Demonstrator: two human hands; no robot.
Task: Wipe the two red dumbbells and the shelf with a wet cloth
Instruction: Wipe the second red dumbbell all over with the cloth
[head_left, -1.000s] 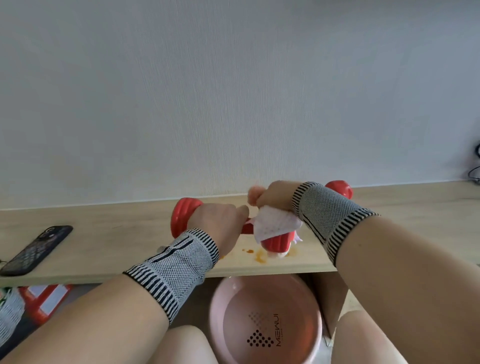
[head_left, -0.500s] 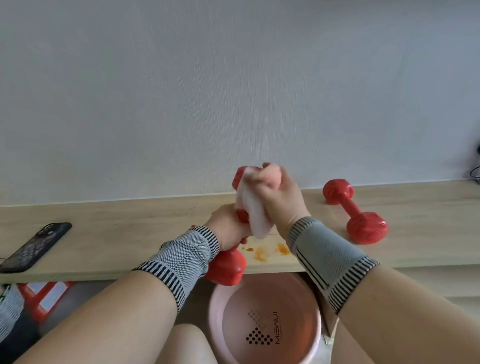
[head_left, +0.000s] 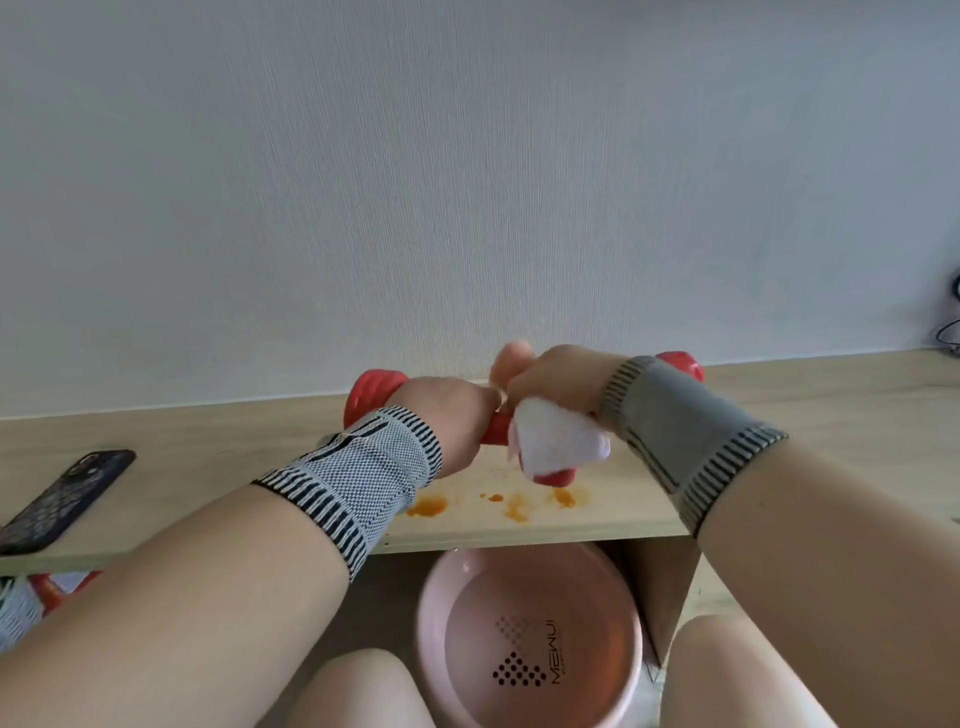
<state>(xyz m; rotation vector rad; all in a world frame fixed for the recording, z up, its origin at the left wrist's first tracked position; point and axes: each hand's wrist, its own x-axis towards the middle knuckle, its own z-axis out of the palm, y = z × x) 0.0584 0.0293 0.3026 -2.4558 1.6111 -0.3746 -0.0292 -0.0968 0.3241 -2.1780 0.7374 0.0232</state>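
Since half a second ago, the held dumbbell (head_left: 498, 426) has been swung from upright to level above the shelf (head_left: 208, 457), and the second dumbbell (head_left: 680, 359) is now mostly hidden behind the right wrist. Below both hands the shelf is marked with orange stains (head_left: 514, 506). A pink basin (head_left: 530, 639) is seen beneath its edge. Far to the left of the left hand a phone (head_left: 62, 499) is laid. The bar is gripped by the left hand (head_left: 447, 415). The white cloth (head_left: 558, 441) is clamped around the dumbbell's right end by the right hand (head_left: 556, 382).
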